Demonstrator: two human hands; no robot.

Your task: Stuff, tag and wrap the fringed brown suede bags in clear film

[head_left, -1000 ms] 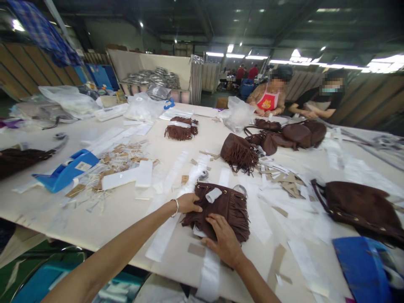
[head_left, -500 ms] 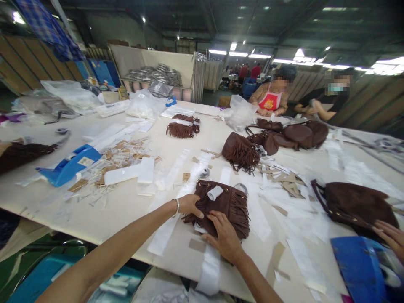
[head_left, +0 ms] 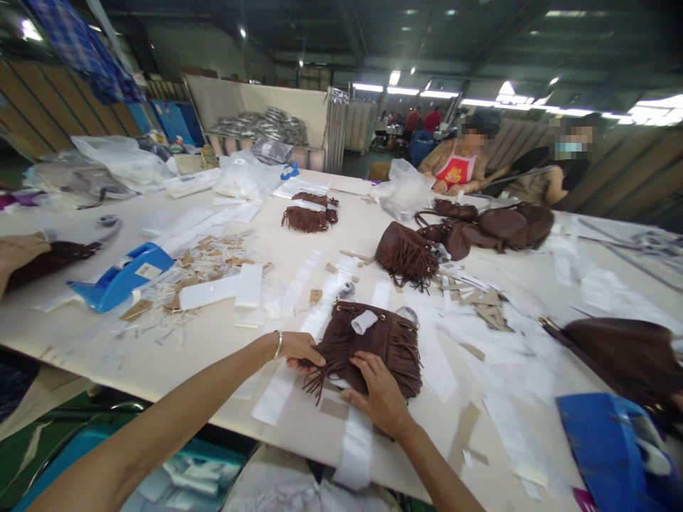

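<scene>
A brown fringed handbag lies flat on white paper strips in front of me, with a small roll of white paper on its upper side. At the bag's left edge, my left hand is closed on strands of its fringe, drawing them out to the left. My right hand rests on the lower front of the bag with its fingers stretched out. A white strip runs out from under the bag toward the table's front edge.
Blue tape dispensers stand at left and at front right. Cardboard tags lie in a pile. More brown bags sit farther back and at right. Two co-workers are across the table.
My left hand has moved left, pulling the fringe outward. My right hand has barely moved. At right, the brown bag has shifted and another person's hand has left view.
</scene>
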